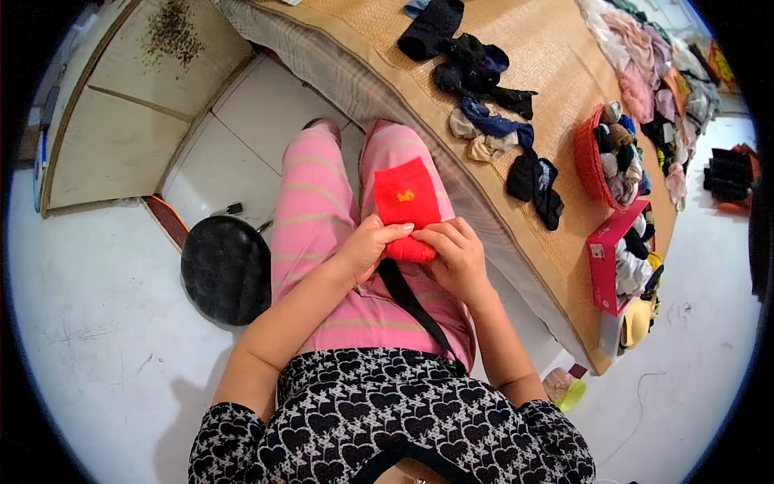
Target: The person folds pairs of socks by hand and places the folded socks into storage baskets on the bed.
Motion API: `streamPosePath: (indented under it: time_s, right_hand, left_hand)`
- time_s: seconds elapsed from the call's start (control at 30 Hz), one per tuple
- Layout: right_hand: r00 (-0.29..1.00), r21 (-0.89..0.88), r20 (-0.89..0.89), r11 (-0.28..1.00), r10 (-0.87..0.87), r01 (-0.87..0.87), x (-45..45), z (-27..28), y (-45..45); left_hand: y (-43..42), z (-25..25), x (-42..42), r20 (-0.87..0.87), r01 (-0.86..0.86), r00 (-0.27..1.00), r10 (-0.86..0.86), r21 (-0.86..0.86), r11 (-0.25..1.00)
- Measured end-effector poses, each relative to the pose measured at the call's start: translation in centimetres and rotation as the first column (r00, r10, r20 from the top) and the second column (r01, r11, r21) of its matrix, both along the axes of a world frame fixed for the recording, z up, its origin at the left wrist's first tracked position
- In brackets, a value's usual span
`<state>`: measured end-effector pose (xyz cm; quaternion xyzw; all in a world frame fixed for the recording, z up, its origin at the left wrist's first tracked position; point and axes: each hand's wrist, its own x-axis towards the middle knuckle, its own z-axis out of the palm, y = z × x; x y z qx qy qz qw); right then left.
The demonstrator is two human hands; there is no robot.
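Observation:
A red sock (407, 189) with a small yellow mark lies over my lap, its lower part bunched or folded between my hands. My left hand (368, 246) grips its left edge, thumb on top of the fabric. On the right edge, my right hand (455, 250) pinches the folded part with its fingers bent over it. Beneath the sock are pink striped trousers (314, 194), and a black strap (415, 306) runs down from it across the lap.
On the woven mat (532, 40) to the right lie dark socks (476, 68), a red basket (592, 161) of socks, a pink box (603, 262) and a clothes pile (645, 64). A black round stool (226, 270) stands left, near a wooden cabinet (121, 137).

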<state>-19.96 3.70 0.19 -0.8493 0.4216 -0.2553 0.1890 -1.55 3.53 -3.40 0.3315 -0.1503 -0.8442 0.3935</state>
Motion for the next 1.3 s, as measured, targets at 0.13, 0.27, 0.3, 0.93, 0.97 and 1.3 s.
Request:
streamPosePath:
  time_s: [0.13,0.27,0.3,0.93,0.97,1.3]
  right_hand:
    - [0.985,0.257,0.155,0.966,-0.078,0.036,-0.2,-0.2,-0.1]
    - [0.913,0.485,0.333,0.873,-0.234,0.048,-0.1,-0.6,-0.1]
    - [0.914,0.485,0.332,0.873,-0.235,0.048,-0.2,-0.8,-0.1]
    - [0.950,-0.192,0.238,0.949,-0.202,0.250,1.1,1.3,0.9]
    - [0.949,-0.182,0.246,0.952,-0.198,0.246,1.1,1.3,1.0]
    - [0.959,-0.007,0.134,0.968,-0.249,0.252,1.3,2.1,0.5]
  left_hand:
    - [0.6,-0.8,-0.2,0.096,-0.118,0.988,0.120,-0.022,0.993]
    - [0.8,-0.1,0.3,0.063,0.012,0.998,0.000,-0.189,0.982]
    - [0.9,0.3,0.2,0.123,0.042,0.992,-0.003,-0.318,0.947]
    - [-0.2,1.5,0.0,0.498,0.116,0.709,0.500,-0.781,0.613]
    - [-0.2,1.5,0.0,0.497,0.116,0.709,0.500,-0.782,0.612]
    - [-0.2,3.0,0.0,0.660,0.297,0.595,0.459,-0.711,0.637]
